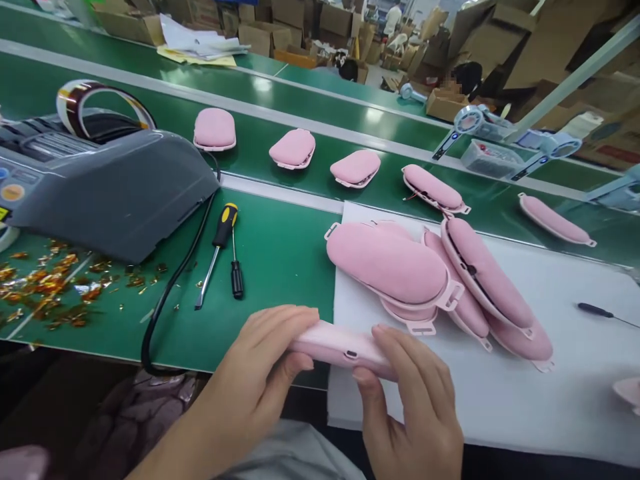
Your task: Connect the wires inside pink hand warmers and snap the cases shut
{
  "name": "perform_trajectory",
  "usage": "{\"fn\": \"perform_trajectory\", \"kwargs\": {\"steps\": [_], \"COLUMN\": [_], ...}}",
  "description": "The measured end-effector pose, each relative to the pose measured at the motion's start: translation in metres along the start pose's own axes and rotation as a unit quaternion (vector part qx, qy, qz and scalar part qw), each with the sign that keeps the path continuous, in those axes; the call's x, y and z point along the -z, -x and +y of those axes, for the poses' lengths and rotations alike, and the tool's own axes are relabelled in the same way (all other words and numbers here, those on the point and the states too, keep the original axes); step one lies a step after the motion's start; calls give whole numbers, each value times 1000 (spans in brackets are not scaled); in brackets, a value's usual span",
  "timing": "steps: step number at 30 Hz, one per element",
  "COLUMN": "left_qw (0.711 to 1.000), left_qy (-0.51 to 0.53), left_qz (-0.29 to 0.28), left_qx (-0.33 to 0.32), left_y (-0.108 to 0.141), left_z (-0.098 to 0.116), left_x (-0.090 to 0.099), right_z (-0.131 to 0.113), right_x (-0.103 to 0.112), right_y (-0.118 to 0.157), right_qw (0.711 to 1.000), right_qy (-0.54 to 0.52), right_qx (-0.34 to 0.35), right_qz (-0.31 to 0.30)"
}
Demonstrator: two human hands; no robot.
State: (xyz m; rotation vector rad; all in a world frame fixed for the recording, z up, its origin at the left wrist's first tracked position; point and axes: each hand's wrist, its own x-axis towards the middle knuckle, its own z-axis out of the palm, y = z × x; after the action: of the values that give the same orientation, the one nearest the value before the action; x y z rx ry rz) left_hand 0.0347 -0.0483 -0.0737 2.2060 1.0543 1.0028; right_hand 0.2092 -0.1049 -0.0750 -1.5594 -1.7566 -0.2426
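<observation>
Between both hands, near the table's front edge, is a pink padded case (pixel 335 347) with a small dark slot on the side facing me. My left hand (pixel 273 367) grips its left end, thumb below and fingers on top. At the right end, my right hand (pixel 413 393) holds it the same way. Just beyond, on a white sheet (pixel 390 393), lies a pile of similar pink cases (pixel 390 260), some with light plastic loops at their ends. More pink cases (pixel 215 129) form a spaced row behind on the green surface.
A grey machine (pixel 115 180) stands at left, its black cable (pixel 173 300) curving to the front edge. Orange scraps (pixel 55 287), a yellow-black screwdriver (pixel 220 240) and a smaller black one (pixel 237 277) lie nearby. Another thin screwdriver (pixel 595 309) is at right. Light-blue devices (pixel 469 121) stand behind.
</observation>
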Motion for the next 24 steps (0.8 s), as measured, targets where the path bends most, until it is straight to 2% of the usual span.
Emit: {"fn": "perform_trajectory", "kwargs": {"steps": [4,6,9,14,17,22,24], "left_qw": [995,993,994,995,994,990,989], "left_qy": [0,-3,1,-41,-68,-96,-93], "left_qz": [97,115,107,88,76,97,102], "left_qx": [-27,-27,-29,-24,-30,-34,-56], "left_y": [-4,-7,-9,-4,0,9,9], "left_z": [3,5,6,7,9,7,8], "left_x": [-10,-14,-16,-14,-15,-19,-14], "right_z": [-4,-6,-6,3,7,7,4], "right_x": [-10,-14,-14,-4,3,7,10], "right_y": [-1,-2,-3,-4,-6,3,6], "right_qw": [997,995,996,1000,999,999,999], "right_qy": [4,12,10,3,-17,-20,1], "right_qx": [-50,-65,-65,11,28,40,39], "right_qz": [59,71,56,16,-2,-28,-26]}}
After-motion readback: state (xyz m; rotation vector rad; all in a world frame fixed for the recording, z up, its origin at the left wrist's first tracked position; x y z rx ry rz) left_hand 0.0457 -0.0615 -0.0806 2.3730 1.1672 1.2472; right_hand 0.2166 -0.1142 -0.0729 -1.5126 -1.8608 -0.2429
